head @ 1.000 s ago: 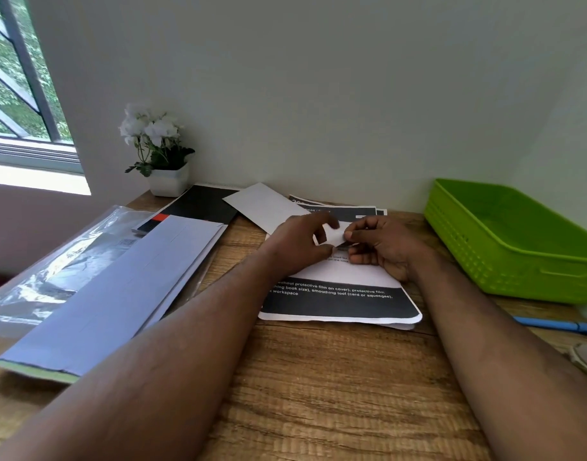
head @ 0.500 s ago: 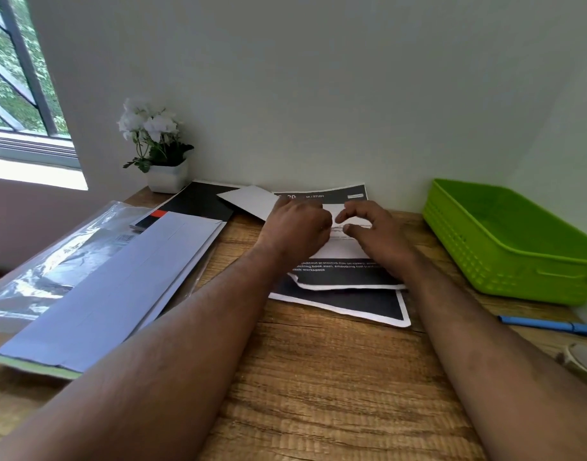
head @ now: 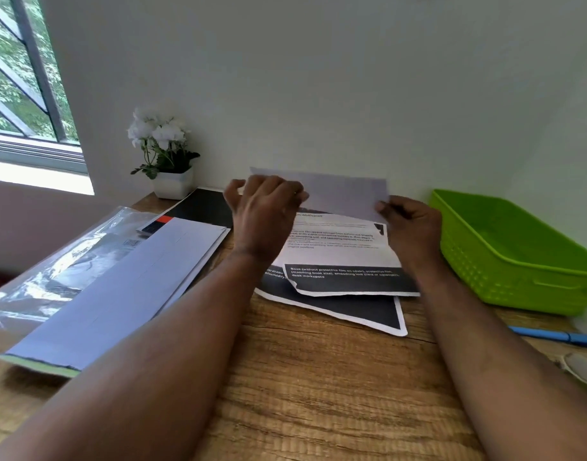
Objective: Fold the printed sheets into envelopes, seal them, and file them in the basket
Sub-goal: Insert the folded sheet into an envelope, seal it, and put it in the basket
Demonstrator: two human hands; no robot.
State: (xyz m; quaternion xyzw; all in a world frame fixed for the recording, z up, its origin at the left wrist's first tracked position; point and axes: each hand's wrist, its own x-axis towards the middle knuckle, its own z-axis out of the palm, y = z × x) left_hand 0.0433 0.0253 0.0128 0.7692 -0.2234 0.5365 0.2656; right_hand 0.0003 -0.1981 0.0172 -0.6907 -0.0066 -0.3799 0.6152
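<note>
Since 0.5 s ago, your left hand (head: pixel 265 211) and right hand (head: pixel 408 221) (both pinching) raise the sheet's (head: pixel 338 247) far edge.

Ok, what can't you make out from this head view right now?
- Printed sheet: small text is motion-blurred.
- Left hand: its back hides the fingertips on the raised far edge.
- Pen: cut off at the right edge.
- Green basket: its floor is cut off there too.

2 hands (head: pixel 265 211), 2 printed sheets (head: pixel 338 247), 1 basket (head: pixel 518 261)
</note>
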